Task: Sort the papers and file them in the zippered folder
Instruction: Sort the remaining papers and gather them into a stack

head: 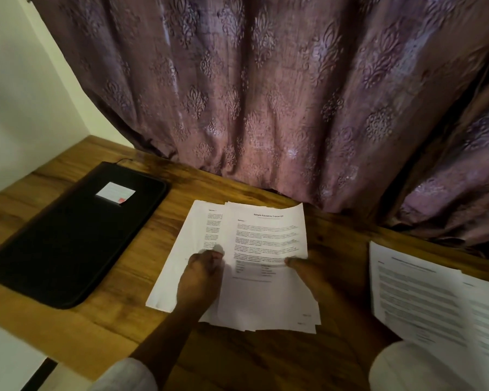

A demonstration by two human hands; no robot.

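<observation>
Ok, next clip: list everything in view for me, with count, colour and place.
zippered folder: one, black, flat on table's left
label: one, white with red corner, on folder's far end
centre papers: one loose stack, white printed, middle of table
side papers: few overlapping sheets, white printed, table's right edge
table: one, brown wood
curtain: one or two panels, purple patterned, behind table
wall: white, far left
sleeves: two, white, bottom edge
left hand: rests on centre papers, grip blurred
right hand: thumb on centre papers' top sheet
</observation>
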